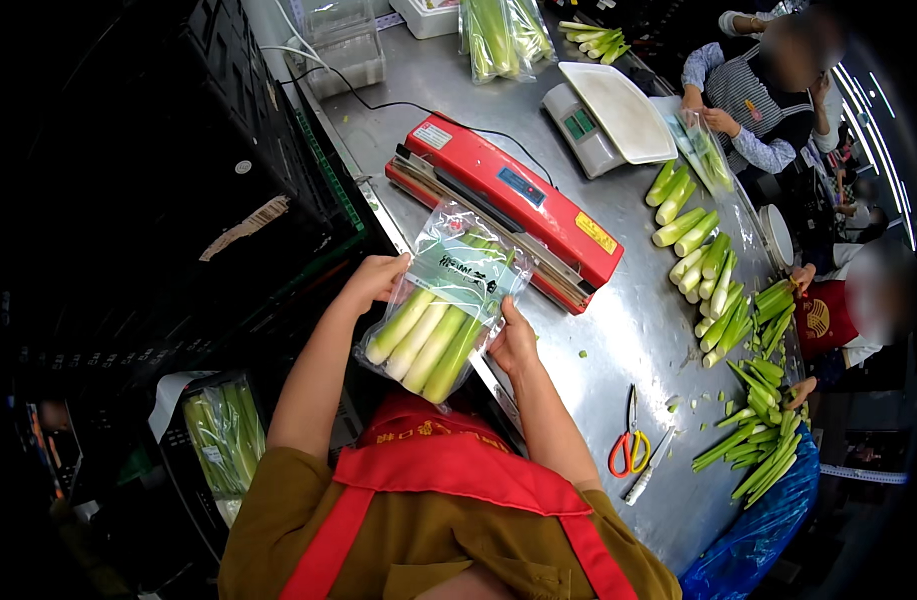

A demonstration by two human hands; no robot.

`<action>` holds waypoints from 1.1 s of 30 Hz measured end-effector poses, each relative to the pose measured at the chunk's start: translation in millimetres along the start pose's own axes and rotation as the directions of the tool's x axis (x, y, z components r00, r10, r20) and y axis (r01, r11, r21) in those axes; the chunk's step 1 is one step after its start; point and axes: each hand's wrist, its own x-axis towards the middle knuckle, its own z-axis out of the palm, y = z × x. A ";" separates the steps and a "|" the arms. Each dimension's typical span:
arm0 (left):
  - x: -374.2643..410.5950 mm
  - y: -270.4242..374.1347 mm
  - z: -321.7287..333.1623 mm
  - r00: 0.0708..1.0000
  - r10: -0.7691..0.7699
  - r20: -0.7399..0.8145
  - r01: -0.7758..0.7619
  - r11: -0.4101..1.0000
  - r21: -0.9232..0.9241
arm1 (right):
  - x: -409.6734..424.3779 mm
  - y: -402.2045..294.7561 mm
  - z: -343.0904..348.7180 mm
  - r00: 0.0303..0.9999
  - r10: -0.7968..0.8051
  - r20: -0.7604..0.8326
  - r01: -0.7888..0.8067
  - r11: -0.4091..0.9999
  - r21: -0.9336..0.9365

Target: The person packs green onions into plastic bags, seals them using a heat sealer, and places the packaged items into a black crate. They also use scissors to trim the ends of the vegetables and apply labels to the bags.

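My left hand grips the left side of a clear plastic bag that bears printed writing. Pinching the bag's right edge is my right hand. Inside lie several thick green-and-white stems, which look like water bamboo, their pale cut ends towards me. The bag is tilted in front of my red apron, over the table's near edge. Its far end lies against the front of a red impulse heat sealer, overlapping the sealing bar in view; whether it is between the jaws cannot be told.
On the steel table are a weighing scale, scissors, a knife, trimmed stems and leafy stalks. Two people work across it. Filled bags lie at the far end; a crate holds more at left.
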 end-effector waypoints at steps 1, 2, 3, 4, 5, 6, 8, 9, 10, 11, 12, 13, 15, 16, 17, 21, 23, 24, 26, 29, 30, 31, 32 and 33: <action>-9.1 -1.6 -6.7 1.000 0.005 0.025 -0.004 0.999 -0.041 | -0.6 -0.9 0.9 1.000 0.003 0.006 -0.003 1.000 0.003; -17.4 -8.4 -16.0 0.994 -0.026 0.106 0.035 0.996 -0.086 | -1.8 -2.2 2.4 1.000 0.006 0.011 -0.006 1.000 0.006; -31.7 -14.0 -19.5 0.990 -0.015 0.138 0.028 0.995 -0.095 | -2.7 -2.8 3.1 1.000 0.009 0.018 -0.009 1.000 0.011; -43.6 -28.5 -21.7 0.988 0.013 0.154 0.011 0.989 -0.149 | -1.5 -2.2 0.5 1.000 0.011 0.017 -0.011 1.000 0.008; -56.8 -45.6 -24.9 0.985 0.041 0.167 -0.007 0.979 -0.202 | 1.1 -1.4 -2.0 1.000 0.014 0.018 -0.014 1.000 0.005; -59.3 -76.8 -32.2 0.979 0.063 0.192 -0.002 0.954 -0.299 | 2.9 -1.0 -3.4 1.000 0.014 0.020 -0.014 1.000 0.002; -77.6 -124.4 -23.7 0.958 0.187 0.216 -0.029 0.816 -0.578 | -0.9 -3.0 2.1 1.000 0.010 0.027 -0.011 1.000 0.011; -92.0 -139.1 -9.7 0.938 0.286 0.196 -0.051 0.673 -0.738 | -3.4 -3.1 3.7 1.000 0.011 0.029 -0.011 1.000 0.018; -94.8 -159.9 -0.3 0.919 0.330 0.215 -0.013 0.571 -0.821 | -3.7 -1.8 3.8 0.999 0.011 0.030 -0.012 1.000 0.002; -96.0 -176.3 9.5 0.918 0.339 0.206 0.007 0.505 -0.863 | -2.6 -1.3 3.1 1.000 0.008 0.028 -0.008 1.000 -0.014; -98.7 -167.0 25.1 0.923 0.343 0.175 0.005 0.445 -0.896 | -1.5 -0.8 1.7 1.000 0.004 0.024 -0.003 1.000 -0.029; -105.2 -153.5 42.0 0.928 0.343 0.144 0.002 0.383 -0.924 | -1.2 -1.0 1.1 1.000 0.008 0.024 -0.007 1.000 -0.010; -107.5 -130.6 59.9 0.932 0.330 0.147 0.032 0.330 -0.943 | -1.0 -0.9 1.5 0.999 0.024 0.031 -0.024 1.000 0.017; -107.2 -120.0 64.2 0.933 0.326 0.151 0.048 0.304 -0.952 | 0.6 -1.2 -1.8 0.998 0.032 0.052 -0.033 0.999 0.033; -108.9 -111.9 65.7 0.934 0.324 0.149 0.038 0.325 -0.945 | 3.9 -0.9 -7.2 0.997 0.039 0.073 -0.043 0.998 0.049; -116.5 -90.4 65.3 0.940 0.317 0.126 -0.007 0.385 -0.923 | 2.6 0.3 -5.3 0.998 -0.040 0.056 0.035 0.996 0.079; -117.0 -89.7 63.0 0.945 0.305 0.117 -0.012 0.392 -0.920 | -13.8 -5.5 -5.9 0.998 -0.055 -0.002 0.055 0.997 -0.047; -116.7 -90.7 61.6 0.947 0.298 0.119 -0.007 0.392 -0.920 | -21.7 -11.7 -7.2 0.997 -0.067 -0.030 0.063 0.992 -0.111; -117.7 -91.6 59.6 0.949 0.289 0.127 0.006 0.386 -0.922 | -27.4 -27.3 -20.1 0.972 -0.216 -0.094 0.128 0.818 -0.561; -117.6 -93.3 57.3 0.947 0.292 0.134 0.015 0.377 -0.926 | -40.5 -66.4 -12.1 0.848 -0.530 -0.008 0.319 0.522 -0.791; -118.1 -91.6 57.1 0.946 0.293 0.137 0.016 0.382 -0.924 | -41.6 -81.8 1.5 0.783 -0.619 0.057 0.402 0.433 -0.807; -119.2 -91.0 56.3 0.947 0.292 0.136 0.013 0.387 -0.922 | -37.9 -97.1 17.2 0.708 -0.694 0.128 0.477 0.337 -0.812; -119.8 -89.4 55.8 0.946 0.291 0.143 0.021 0.384 -0.923 | -34.7 -111.6 35.4 0.642 -0.738 0.207 0.496 0.194 -0.846; -120.9 -87.4 55.1 0.946 0.289 0.149 0.028 0.384 -0.923 | -25.9 -123.2 52.5 0.574 -0.765 0.291 0.503 0.050 -0.863</action>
